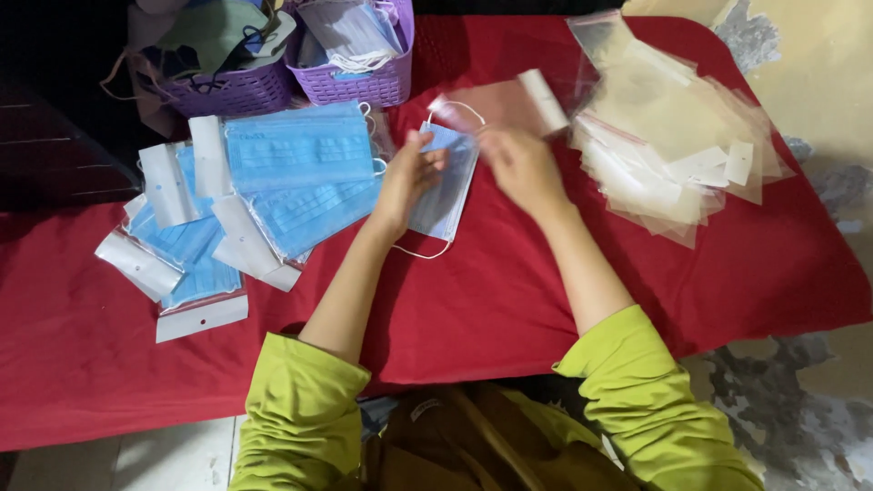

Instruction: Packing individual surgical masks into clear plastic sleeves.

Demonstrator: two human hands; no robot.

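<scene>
You've got a pale blue pleated face mask lying on the red cloth of the bench, right at the middle of the far half, its white ear loop trailing toward you. Your left hand is closed on the mask's left edge, fingers pinching the fabric. Your right hand is blurred just right of the mask, and it grasps a clear plastic sleeve with a white header strip, lifted at the far side of the mask.

By the look of it, this is the bagging step: mask in one hand, sleeve in the other, not yet joined. The next move calls for the sleeve's mouth held open and the mask kept flat, loops tucked in, so it slides in without snagging.

Out to the left, a spread of blue masks already sealed in clear sleeves fans across the cloth. To the right, well apart, sits a loose heap of empty clear sleeves. At the far edge stand two purple woven plastic baskets, the right-hand one holding more masks, the left one mixed cloth pieces.
</scene>
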